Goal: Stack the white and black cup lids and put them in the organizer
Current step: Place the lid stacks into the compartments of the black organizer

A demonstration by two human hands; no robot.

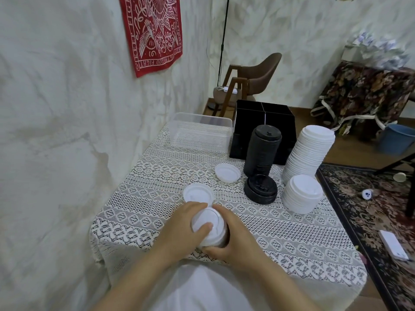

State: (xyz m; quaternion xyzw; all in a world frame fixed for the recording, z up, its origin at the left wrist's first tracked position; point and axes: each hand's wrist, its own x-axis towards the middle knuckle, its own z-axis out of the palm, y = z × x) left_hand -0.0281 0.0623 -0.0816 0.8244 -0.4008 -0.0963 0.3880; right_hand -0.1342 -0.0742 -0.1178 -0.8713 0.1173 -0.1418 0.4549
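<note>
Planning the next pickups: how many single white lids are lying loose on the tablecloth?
2. The near lid lies just beyond the left hand; the far lid lies left of the short black stack. More could be hidden under that hand or the right hand.

Looks like a room in a home, not a shop or lab. Small table w/ a white lace tablecloth pushed against a creased, pale wall. 1 red printed cloth hangs on that wall as decor. 1 brown upholstered chair in the corner, a patterned floral rug over wood floor, furniture under a floral cover, 1 blue bucket beside it.
</note>
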